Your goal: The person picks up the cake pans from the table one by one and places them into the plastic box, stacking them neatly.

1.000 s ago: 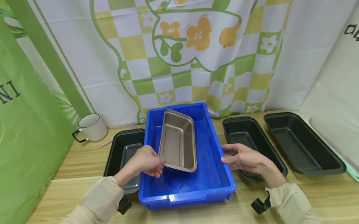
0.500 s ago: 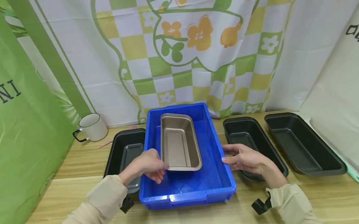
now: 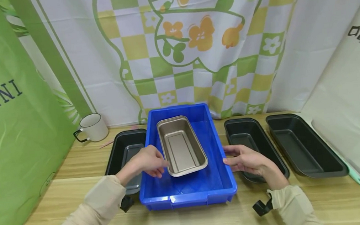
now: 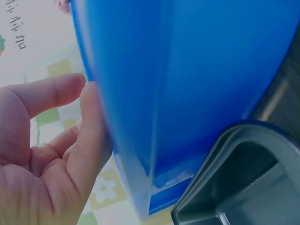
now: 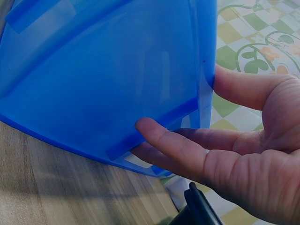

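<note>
A gold-brown loaf pan (image 3: 180,148) lies askew inside the blue plastic bin (image 3: 189,199), its near end turned to the right. At the pan's near left rim is my left hand (image 3: 148,161), reaching over the bin's left wall with thumb and index fingertips close together. No pan shows between those fingertips in the left wrist view, where the left hand (image 4: 56,136) overlaps the bin wall (image 4: 197,84). My right hand (image 3: 245,158) touches the bin's right side. Its fingers (image 5: 180,147) lie fairly straight along the outer wall, with the thumb at the rim.
A dark loaf pan (image 3: 123,142) stands left of the bin, partly covered by my left arm. Two more, a nearer dark pan (image 3: 259,137) and a farther dark pan (image 3: 308,147), stand to the right. A mint-handled tool (image 3: 356,175) and a white mug (image 3: 94,129) flank them.
The gold-brown loaf pan has come down from its tilt and turned, its near end swinging right. My left fingers have gone from pinching its rim to resting beside it. The right hand stays put.
</note>
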`<action>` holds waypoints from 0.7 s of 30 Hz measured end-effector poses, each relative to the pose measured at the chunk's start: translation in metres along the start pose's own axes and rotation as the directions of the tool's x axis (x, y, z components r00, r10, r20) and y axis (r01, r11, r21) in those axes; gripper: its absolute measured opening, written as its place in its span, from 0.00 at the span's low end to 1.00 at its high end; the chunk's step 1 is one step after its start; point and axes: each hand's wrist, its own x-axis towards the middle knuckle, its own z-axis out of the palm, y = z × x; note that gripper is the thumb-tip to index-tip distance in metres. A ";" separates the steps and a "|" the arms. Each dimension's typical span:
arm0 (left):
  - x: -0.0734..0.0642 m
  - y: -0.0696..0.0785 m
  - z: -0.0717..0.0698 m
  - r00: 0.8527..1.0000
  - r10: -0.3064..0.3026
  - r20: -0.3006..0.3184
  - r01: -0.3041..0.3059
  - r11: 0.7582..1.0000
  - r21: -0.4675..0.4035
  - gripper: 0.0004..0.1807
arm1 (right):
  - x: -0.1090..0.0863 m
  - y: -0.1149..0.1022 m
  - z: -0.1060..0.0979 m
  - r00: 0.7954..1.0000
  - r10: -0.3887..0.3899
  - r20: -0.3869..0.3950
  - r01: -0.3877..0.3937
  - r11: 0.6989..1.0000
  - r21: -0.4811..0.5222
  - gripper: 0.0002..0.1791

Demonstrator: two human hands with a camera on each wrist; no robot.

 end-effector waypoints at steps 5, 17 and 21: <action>0.000 -0.002 -0.009 0.998 0.056 0.004 -0.056 0.998 -0.018 0.12 | -0.001 0.000 0.000 1.000 -0.001 -0.007 0.001 1.000 -0.003 0.39; -0.014 -0.029 -0.042 0.950 0.300 -0.092 -0.313 0.923 -0.223 0.17 | 0.000 0.001 -0.002 1.000 -0.012 0.011 0.012 1.000 0.000 0.38; -0.021 -0.051 -0.047 0.944 0.281 -0.174 -0.323 0.899 -0.296 0.20 | 0.001 0.001 0.000 1.000 -0.012 0.016 0.012 1.000 0.004 0.38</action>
